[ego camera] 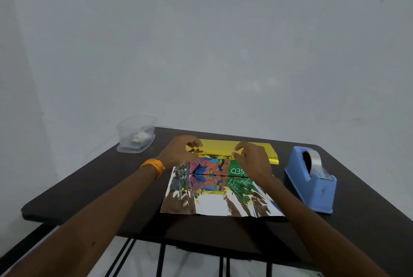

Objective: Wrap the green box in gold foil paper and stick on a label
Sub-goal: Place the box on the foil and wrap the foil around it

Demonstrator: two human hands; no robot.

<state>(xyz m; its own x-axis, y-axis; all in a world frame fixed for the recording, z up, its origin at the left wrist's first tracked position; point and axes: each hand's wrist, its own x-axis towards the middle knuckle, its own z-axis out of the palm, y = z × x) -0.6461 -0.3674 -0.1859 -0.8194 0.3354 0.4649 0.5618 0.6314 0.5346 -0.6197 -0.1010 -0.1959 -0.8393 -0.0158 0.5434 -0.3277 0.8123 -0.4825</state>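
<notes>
The green box [214, 168], with a colourful printed side and green end, stands on a sheet of gold foil paper [223, 149] in the middle of the dark table. The foil's mirror side [214, 204] spreads toward me and reflects the box. Its far flap is folded up over the box's top edge. My left hand [178, 153], with orange bangles at the wrist, pinches the foil at the box's far left corner. My right hand [252, 158] pinches the foil edge at the far right, above the green end. No label is visible.
A blue tape dispenser [310, 178] with a roll of clear tape stands at the right. A clear plastic container [136, 134] holding something white sits at the table's far left corner. The dark table [89, 187] has near edges at left and front; a plain wall is behind.
</notes>
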